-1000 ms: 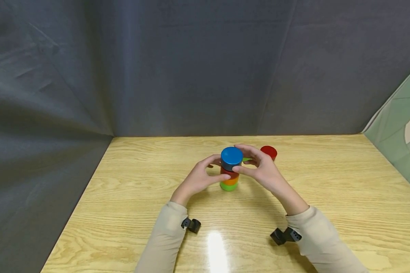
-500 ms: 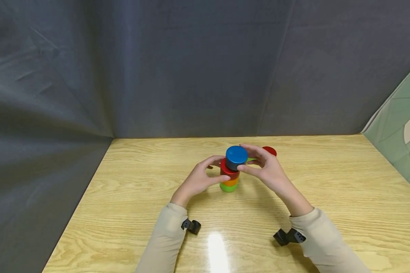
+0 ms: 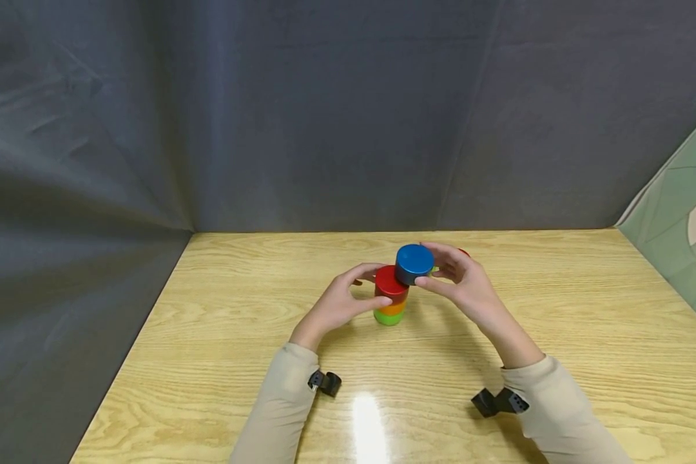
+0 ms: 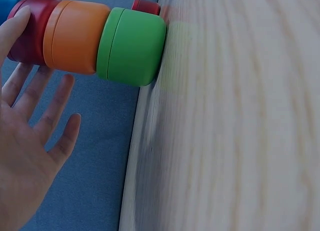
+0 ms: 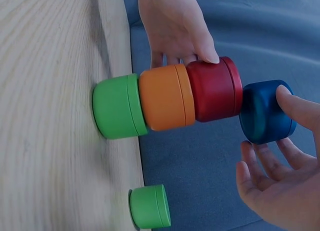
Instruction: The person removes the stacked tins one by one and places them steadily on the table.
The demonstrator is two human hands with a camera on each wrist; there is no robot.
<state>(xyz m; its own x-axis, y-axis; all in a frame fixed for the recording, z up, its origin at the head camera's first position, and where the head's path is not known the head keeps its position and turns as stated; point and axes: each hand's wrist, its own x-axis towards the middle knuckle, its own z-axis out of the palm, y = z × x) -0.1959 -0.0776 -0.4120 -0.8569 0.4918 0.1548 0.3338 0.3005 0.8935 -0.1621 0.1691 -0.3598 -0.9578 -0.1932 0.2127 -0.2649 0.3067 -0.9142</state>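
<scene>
A stack of round lidded tins stands on the table: a green tin (image 5: 115, 107) at the bottom, an orange tin (image 5: 162, 98) in the middle and a red tin (image 5: 212, 89) on top. My left hand (image 3: 333, 304) holds the red tin, its thumb on the near side and fingers behind it. In my right hand (image 3: 470, 291) is a blue tin (image 3: 414, 263), pinched between thumb and fingers. That blue tin sits off to the right of the red lid, slightly tilted; whether its lower edge touches the red tin I cannot tell.
A second green tin (image 5: 150, 206) stands on the table behind the right hand. Beyond it another red tin (image 4: 146, 6) is mostly hidden in the head view. A dark cloth wall (image 3: 336, 129) rises at the back edge of the wooden table (image 3: 209, 361).
The right hand has moved the blue tin rightward from over the red tin, baring the red lid. My left hand and the stack have stayed in place.
</scene>
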